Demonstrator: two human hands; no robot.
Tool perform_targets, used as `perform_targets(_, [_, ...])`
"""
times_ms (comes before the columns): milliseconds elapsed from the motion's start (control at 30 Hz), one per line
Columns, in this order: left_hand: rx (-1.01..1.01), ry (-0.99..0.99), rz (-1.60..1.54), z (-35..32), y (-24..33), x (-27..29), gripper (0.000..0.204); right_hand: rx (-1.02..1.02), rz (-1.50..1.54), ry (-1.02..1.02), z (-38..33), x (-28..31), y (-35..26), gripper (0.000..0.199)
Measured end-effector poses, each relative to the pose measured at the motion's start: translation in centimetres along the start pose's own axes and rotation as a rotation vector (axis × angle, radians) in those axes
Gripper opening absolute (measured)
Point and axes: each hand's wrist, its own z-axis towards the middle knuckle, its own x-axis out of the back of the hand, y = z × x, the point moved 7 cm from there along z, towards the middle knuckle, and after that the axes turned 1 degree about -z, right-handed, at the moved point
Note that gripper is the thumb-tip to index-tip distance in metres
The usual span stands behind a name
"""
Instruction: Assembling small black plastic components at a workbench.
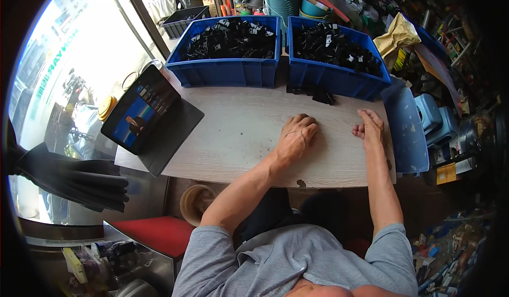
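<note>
My left hand (pixel 298 136) rests knuckles up on the pale wooden table (pixel 228 132), right of the middle. Its fingers are curled under, so whatever they may hold is hidden. Near the table's right edge, my right hand (pixel 370 127) lies with its fingers folded in. Anything inside it is too small or too covered to make out. The hands are apart from each other. Beyond them, a few black parts (pixel 322 96) lie against the foot of the right blue bin (pixel 339 78). That bin is filled with small black pieces, some with light metal bits.
A second blue bin (pixel 225 74) of similar black pieces stands beside it. At the left, a tablet (pixel 140 111) in a dark folding cover shows a video. A blue plastic panel (pixel 405 132) borders the table's right side. Below the front edge is a bucket (pixel 193 204).
</note>
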Motion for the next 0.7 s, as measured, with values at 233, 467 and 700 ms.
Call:
perform_targets(233, [0.023, 0.037, -0.013, 0.1, -0.5, -0.2, 0.022, 0.024, 0.018, -0.055, -0.9, -0.9, 1.2, 0.026])
perform_targets(467, [0.037, 0.063, -0.049, 0.1, -1.9, -0.3, 0.015, 0.133, 0.010, -0.074, -1.7, -1.4, 1.8, 0.027])
perform_targets(700, [0.312, 0.224, -0.511, -4.5, -0.6, 2.1, 0.022, 0.227, -0.016, -0.061, -0.8, -0.8, 2.5, 0.025])
